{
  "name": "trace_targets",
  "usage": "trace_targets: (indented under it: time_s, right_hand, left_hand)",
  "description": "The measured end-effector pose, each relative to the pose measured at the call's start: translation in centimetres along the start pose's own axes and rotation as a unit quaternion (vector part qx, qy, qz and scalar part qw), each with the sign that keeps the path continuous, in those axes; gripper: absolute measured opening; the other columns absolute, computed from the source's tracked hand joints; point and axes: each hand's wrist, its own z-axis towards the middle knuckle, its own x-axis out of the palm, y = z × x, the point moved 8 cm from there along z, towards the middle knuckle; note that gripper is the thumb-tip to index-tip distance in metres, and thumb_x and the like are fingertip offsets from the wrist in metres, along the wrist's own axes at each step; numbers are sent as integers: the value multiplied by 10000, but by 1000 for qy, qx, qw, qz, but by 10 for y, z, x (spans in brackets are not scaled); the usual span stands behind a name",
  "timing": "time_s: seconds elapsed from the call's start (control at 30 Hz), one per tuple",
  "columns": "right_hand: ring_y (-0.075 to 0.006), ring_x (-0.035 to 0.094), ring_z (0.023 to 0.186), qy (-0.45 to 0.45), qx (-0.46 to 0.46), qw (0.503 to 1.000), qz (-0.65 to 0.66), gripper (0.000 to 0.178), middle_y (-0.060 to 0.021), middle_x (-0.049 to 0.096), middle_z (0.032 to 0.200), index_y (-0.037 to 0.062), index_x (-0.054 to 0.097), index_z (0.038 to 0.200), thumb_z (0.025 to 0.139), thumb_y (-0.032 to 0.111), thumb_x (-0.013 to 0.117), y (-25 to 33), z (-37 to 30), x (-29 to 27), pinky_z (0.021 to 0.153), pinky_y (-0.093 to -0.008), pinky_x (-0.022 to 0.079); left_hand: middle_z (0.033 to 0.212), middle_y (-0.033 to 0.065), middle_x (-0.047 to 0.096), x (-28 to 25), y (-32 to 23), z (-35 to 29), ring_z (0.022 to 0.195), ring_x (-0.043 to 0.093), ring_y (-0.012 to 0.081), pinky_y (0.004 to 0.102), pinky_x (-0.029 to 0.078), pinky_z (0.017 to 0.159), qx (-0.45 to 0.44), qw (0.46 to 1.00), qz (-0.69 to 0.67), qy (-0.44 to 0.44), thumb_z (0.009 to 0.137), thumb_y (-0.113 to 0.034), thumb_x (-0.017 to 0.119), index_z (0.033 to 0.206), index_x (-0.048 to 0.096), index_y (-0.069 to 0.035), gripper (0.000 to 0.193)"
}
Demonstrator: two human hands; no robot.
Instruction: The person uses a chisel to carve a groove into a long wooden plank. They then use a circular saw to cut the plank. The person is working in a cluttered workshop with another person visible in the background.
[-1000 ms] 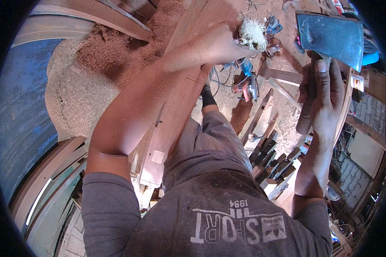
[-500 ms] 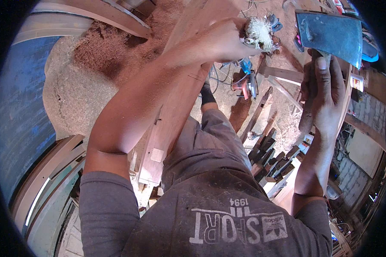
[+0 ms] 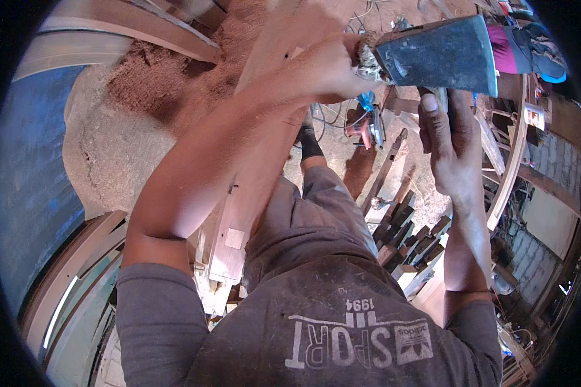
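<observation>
My left hand (image 3: 334, 69) is closed, above a long reddish wooden beam (image 3: 255, 171), around a stick-like handle whose pale, frayed end (image 3: 369, 61) juts out on the right. The handle's lower part is hidden under the fist, so I cannot tell its kind. On the right, my right hand (image 3: 455, 135) grips an axe by its handle, just beneath the broad dark metal head (image 3: 436, 58). The axe head's left end is at the frayed end and covers part of it. Small square marks or plugs show on the beam.
A red and blue power tool (image 3: 368, 126) with cables lies on the floor beyond my foot. Several dark wood offcuts (image 3: 403, 232) are piled to my right. Reddish sawdust (image 3: 145, 80) heaps at far left, near a blue curved surface (image 3: 35, 148). A white tub (image 3: 534, 116) stands at right.
My right hand has swung the axe leftward, bringing its head to the frayed end. My left hand has shifted slightly left and keeps its grip.
</observation>
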Motion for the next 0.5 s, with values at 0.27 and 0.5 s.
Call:
trace_targets:
  time_s: [0.27, 0.5]
  right_hand:
    - [-150, 602, 690, -72, -49, 996, 11, 273, -49, 616, 862, 20, 600, 1129, 1082, 286, 558, 29, -2, -21, 599, -293, 458]
    - [-133, 560, 636, -64, -81, 993, 58, 294, -37, 606, 798, -4, 603, 1215, 1081, 255, 563, 35, 0, -22, 632, -326, 504]
  left_hand:
    - [894, 51, 751, 29, 48, 2, 796, 685, 108, 312, 553, 740, -35, 978, -207, 20, 802, -150, 808, 1103, 723, -55, 327]
    - [829, 35, 730, 11, 33, -15, 663, 646, 101, 306, 511, 590, -51, 996, -77, 9, 823, -215, 817, 1096, 714, -51, 335]
